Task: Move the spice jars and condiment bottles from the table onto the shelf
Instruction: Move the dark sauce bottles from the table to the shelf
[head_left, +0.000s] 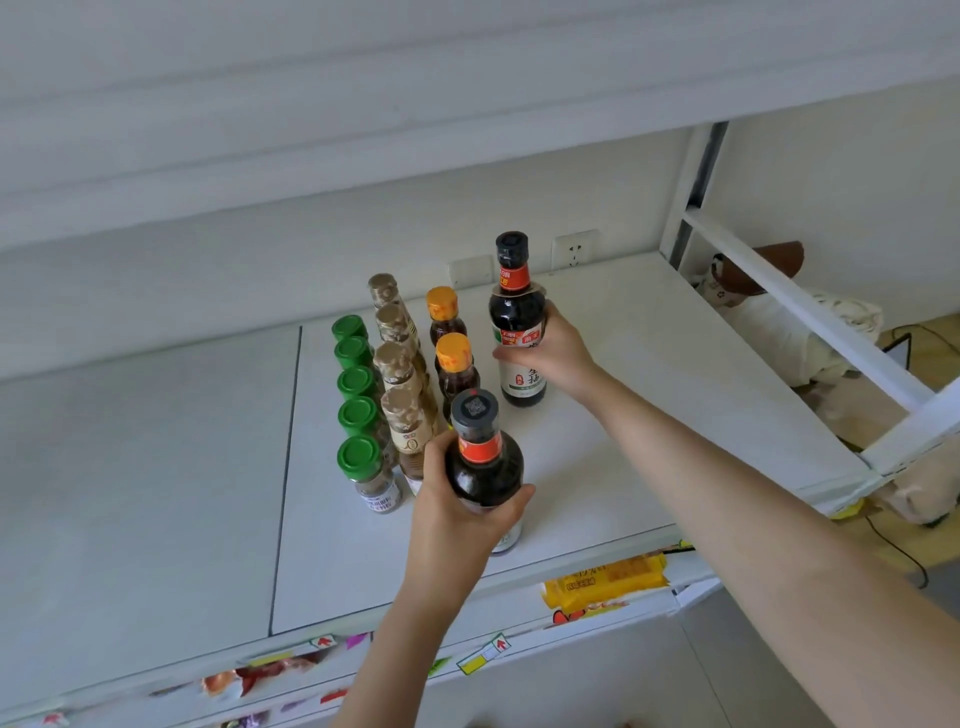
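My left hand (462, 512) grips a dark soy sauce bottle (480, 457) with a black cap, standing near the front of the white shelf (649, 395). My right hand (553, 348) grips a second dark soy sauce bottle (517, 317), further back on the shelf. Left of them stand three rows: several green-capped spice jars (358, 415), several tan-capped bottles (400, 374) and two orange-capped bottles (449, 343). The table is out of view.
An upper shelf board (363, 130) hangs low above. White frame bars (810, 312) close the right end, with a bundle of cloth (779, 332) behind. A wall socket (574, 252) sits at the back. Yellow packets (602, 579) lie below the front edge.
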